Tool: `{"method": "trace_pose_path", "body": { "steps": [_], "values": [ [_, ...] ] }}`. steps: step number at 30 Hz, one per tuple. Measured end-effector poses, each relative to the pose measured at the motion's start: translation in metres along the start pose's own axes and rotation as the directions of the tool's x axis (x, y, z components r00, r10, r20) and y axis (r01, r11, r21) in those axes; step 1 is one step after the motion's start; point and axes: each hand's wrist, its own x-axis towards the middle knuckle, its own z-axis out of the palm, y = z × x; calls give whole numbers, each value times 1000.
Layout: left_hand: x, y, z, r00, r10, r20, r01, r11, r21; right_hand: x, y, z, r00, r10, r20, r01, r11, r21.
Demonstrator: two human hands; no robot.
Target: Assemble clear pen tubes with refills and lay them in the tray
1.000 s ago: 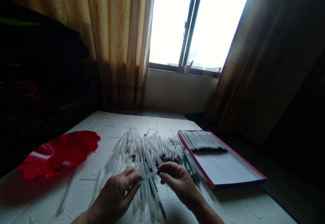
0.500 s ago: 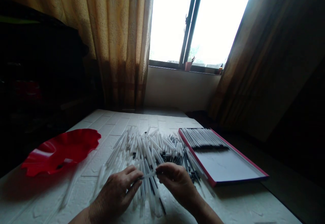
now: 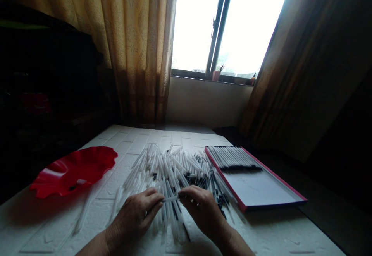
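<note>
One thin, translucent tube [image 3: 171, 199] spans the gap between my two hands, nearly level, above the near side of a loose pile of similar tubes [image 3: 162, 167]. Thumb and fingers of my left hand [image 3: 136, 213] are pinched together on one end; those of my right hand [image 3: 202, 209] are closed round the other, so both tips are hidden from me. My forearms are cut off at the bottom of my view. Under my hands the nearest tubes blur together, and at the pile's right side the dark, slender pieces [image 3: 213, 184] are too tangled to make out singly. Beside them, a shallow pink-edged box [image 3: 261, 192] holds a tidy row of black-ended tubes [image 3: 232, 157]; faint marks on its white floor can't be read. On my left, a wavy-rimmed red bowl [image 3: 55, 174] has a pale patch inside, too small to decipher. All rest on a white, brick-patterned tabletop [image 3: 52, 236]. Beyond, a pinkish cup [image 3: 215, 76] stands at the glaring window [image 3: 197, 23], and the far left sinks into darkness.
</note>
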Motion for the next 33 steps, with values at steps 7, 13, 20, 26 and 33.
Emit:
{"method": "trace_pose_path", "body": {
  "steps": [7, 13, 20, 26, 33],
  "values": [
    [-1, -4, 4, 1000, -7, 16, 7, 1000, 7, 0, -2, 0, 999, -37, 7, 37, 999, -35],
    [-2, -5, 6, 1000, -17, 24, 17, 1000, 7, -2, 3, 2, 998, -66, 9, 67, 996, -61],
    [-2, -7, 6, 998, -29, 48, 29, 1000, 7, -1, 6, 3, 993, -115, 26, 116, 991, -67],
    [-2, -7, 5, 998, -31, 52, 31, 999, 7, 0, 6, 1, 992, -121, 41, 125, 987, -100],
    [-3, -2, 4, 999, -21, 47, 22, 1000, -16, -2, 4, 3, 993, -103, 49, 110, 976, -189]
  ]
}}
